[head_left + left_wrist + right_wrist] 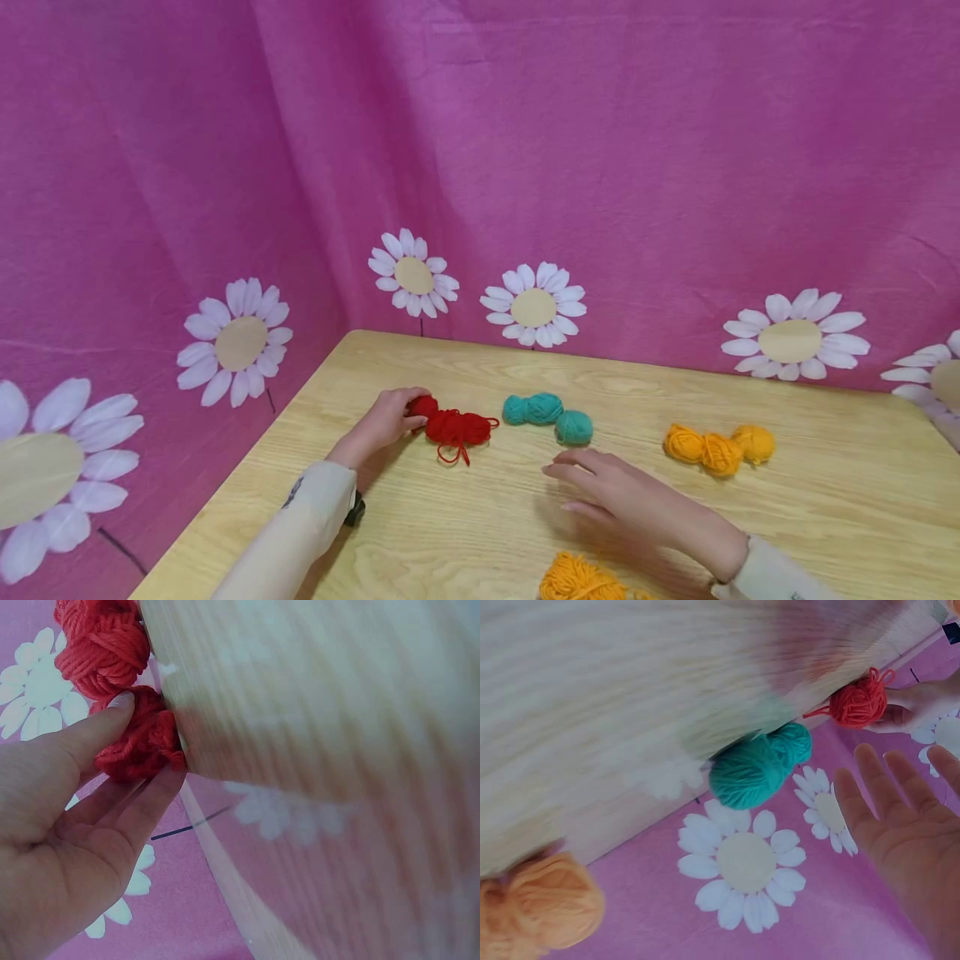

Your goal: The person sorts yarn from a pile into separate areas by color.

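At the left of the table, red yarn balls (459, 427) lie in a row, with loose strands trailing off the front and right. My left hand (381, 425) pinches the leftmost red ball (142, 739) between thumb and fingers; that ball touches its neighbour in the left wrist view. Over the middle of the table my right hand (618, 493) holds nothing, its fingers (881, 787) extended and spread. Just beyond its fingertips sit the teal yarn balls (543, 408), the rightmost a little nearer to me than the others.
Orange yarn balls (720, 450) form a short row on the right side of the wooden table (450, 533). Another orange yarn ball (581, 577) lies at the bottom edge of the head view. A pink cloth (600, 167) with printed daisies hangs behind and to the left.
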